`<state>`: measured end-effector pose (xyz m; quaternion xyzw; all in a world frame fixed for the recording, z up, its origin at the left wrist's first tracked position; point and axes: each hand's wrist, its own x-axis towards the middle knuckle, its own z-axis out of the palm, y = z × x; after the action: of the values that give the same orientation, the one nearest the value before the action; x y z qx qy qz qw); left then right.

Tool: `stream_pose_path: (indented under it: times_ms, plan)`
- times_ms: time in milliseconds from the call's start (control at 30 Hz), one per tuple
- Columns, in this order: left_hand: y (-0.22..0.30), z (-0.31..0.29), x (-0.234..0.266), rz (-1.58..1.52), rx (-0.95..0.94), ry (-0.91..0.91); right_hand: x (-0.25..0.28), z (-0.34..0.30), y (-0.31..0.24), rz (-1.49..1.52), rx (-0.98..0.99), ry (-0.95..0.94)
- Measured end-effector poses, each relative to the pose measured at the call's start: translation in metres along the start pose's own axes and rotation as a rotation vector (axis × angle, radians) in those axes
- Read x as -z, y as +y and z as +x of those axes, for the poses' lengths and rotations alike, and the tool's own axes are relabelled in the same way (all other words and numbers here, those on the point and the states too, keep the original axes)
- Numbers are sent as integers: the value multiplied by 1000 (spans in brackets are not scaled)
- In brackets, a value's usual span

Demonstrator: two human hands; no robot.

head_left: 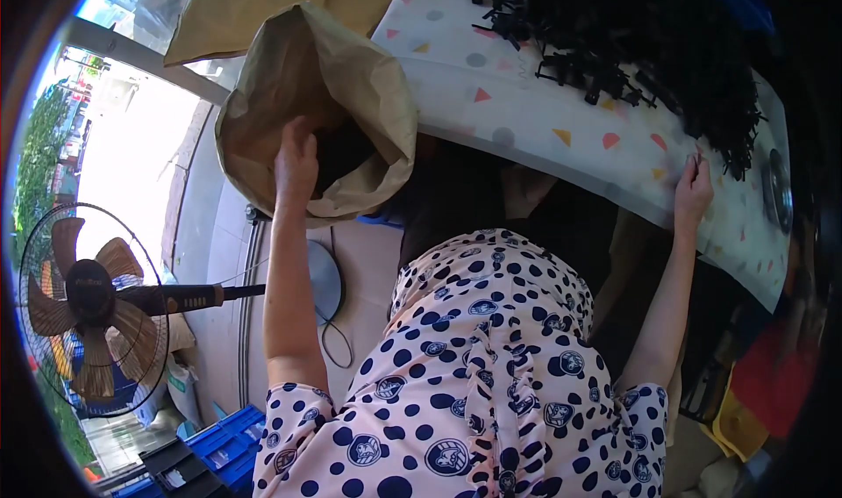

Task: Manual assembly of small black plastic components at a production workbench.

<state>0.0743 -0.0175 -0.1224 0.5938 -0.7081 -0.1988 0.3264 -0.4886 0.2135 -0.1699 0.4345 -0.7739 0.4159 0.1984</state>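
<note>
My left hand (pixel 296 166) reaches over the mouth of a large brown paper sack (pixel 373 85), its fingers loosely curved and apart, with nothing visible in them. The sack stands wide open, and its inside is dark toward the bottom. On the right, my right hand (pixel 694 193) is at the near edge of the table, its fingertips pinched together. A dark speck shows at those fingertips, too small to name. Just beyond them lies a big heap of small black plastic pieces (pixel 614 33), spread over the patterned tablecloth (pixel 526 143).
A standing fan (pixel 90 292) is at the left, near a bright opening to the outside. Blue plastic crates (pixel 230 441) sit at the lower left. Brown cardboard (pixel 250 11) lies behind the sack. A dark round object (pixel 777 191) rests at the table's right end.
</note>
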Motion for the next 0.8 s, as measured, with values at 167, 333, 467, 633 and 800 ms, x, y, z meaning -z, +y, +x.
stream_pose_path:
  times_ms: [167,333,467,633,800]
  plan:
    - [39,3,32,-315,-68,-16,-5,-3,-2,-108,45,17]
    - [88,-3,36,-374,-248,-99,-2,-8,-1,-135,30,20]
    - [107,-18,16,-330,-260,-205,-2,-7,-19,-190,-11,2]
    - [109,-57,-15,-292,-308,-418,-17,3,-45,51,86,-161]
    - [98,-94,-41,-276,-214,-691,-26,41,-82,-11,235,-470]
